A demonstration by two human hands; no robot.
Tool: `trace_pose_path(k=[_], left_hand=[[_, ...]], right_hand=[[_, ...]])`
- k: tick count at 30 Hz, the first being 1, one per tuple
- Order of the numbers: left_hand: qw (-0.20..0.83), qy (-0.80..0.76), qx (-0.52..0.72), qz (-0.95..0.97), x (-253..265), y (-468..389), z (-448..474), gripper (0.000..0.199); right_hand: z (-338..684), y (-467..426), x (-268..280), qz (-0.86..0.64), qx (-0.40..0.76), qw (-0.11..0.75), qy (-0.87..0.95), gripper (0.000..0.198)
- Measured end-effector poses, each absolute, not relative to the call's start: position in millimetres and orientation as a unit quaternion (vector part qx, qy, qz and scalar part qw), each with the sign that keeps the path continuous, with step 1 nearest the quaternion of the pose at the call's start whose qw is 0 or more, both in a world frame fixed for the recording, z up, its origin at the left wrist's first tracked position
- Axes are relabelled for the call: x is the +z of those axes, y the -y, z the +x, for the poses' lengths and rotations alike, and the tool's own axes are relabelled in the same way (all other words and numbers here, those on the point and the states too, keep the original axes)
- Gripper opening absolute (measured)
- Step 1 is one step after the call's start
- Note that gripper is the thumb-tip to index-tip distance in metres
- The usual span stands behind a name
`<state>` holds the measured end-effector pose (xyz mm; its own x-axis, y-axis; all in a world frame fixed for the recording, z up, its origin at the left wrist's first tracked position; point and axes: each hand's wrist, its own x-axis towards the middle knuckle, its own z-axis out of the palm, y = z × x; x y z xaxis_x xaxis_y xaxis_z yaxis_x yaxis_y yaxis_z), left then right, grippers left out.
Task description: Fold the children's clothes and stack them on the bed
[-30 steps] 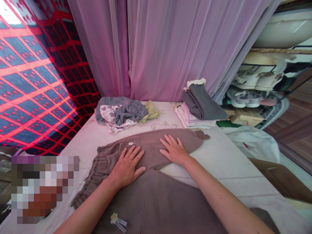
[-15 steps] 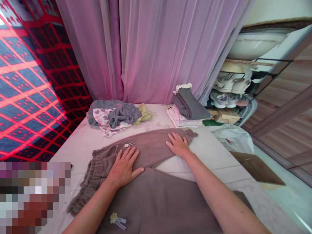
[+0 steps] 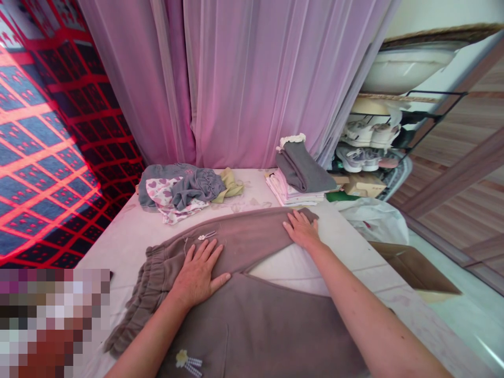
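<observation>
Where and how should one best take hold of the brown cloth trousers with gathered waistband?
Probably by the gathered brown waistband, pinched from the left: its ruffled folds run along the left edge of the trousers and offer more to pinch than the flat legs. The left hand lies flat to its right.

Both arms are bare and reach forward. The left arm [image 3: 157, 331] comes up from the bottom and leans to the right. The left hand [image 3: 199, 273] is flat, palm down, with its fingers a bit apart. Its thumb [image 3: 220, 282] sticks out to the right. The right arm [image 3: 362, 304] slants up to the left. The right hand [image 3: 302, 231] is palm down too, farther out, with its fingers spread.
</observation>
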<state>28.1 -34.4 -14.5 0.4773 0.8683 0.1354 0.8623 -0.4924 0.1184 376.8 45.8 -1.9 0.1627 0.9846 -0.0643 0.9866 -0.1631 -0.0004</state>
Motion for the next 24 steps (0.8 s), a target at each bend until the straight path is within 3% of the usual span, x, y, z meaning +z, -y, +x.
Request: trace_pose_path(k=[7, 13, 24], left_hand=[[0.006, -0.504, 0.085, 0.859, -15, 34, 27, 0.074], [-0.002, -0.501, 0.091, 0.861, -18, 34, 26, 0.073], [-0.011, -0.492, 0.107, 0.864, -24, 33, 24, 0.072]], right_hand=[[381, -60, 15, 0.763, 0.060, -0.040, -0.642, 0.045], [392, -90, 22, 0.757, 0.018, 0.027, -0.652, 0.043], [382, -101, 18, 0.755, 0.011, 0.022, -0.655, 0.044]])
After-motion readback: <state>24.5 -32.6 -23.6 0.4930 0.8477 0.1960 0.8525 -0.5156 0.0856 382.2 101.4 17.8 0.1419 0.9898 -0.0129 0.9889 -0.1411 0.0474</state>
